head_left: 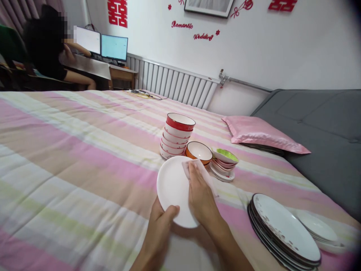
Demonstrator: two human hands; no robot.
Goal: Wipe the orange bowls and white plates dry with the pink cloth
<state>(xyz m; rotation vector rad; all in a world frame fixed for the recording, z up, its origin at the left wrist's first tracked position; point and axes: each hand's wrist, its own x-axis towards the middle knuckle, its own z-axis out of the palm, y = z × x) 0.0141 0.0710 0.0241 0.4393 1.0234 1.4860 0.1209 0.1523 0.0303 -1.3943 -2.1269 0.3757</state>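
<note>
A plain white plate is held up above the striped bed, tilted toward me. My left hand grips its lower left edge, thumb on the upper face and the other fingers hidden beneath. My right hand lies flat against the plate's right side, pressing a thin pale cloth or tissue onto it. Just beyond the plate stand a tall stack of red-and-white bowls, an orange-rimmed bowl and a pile of small dishes topped by a green-lined one.
Large oval plates are stacked at the lower right beside small white dishes. A pink pillow rests by the grey headboard. Cables lie at the bed's far edge. A person sits near two monitors.
</note>
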